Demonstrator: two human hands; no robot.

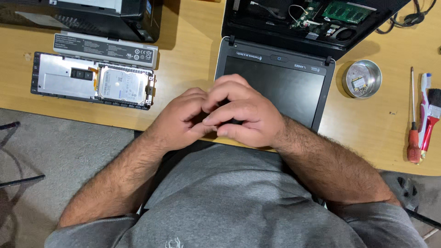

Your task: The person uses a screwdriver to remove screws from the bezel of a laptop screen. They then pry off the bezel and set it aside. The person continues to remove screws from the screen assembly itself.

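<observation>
Our left hand and right hand are bunched together at the near edge of the desk, fingers curled inward and overlapping. Something small and dark sits pinched between them, over the near-left corner of the laptop screen; we cannot tell what it is.

The risk, as we judge it: a tiny part gripped this tightly right at the desk's edge could spring loose and drop into our lap or onto the floor. A slip could also knock the screen glass beneath.

Out by the right edge sits a round metal tin holding a small green circuit card. Beyond it lie a red screwdriver and a brush. Toward the far-left corner, a hard drive sits in its tray beside a battery pack.
</observation>
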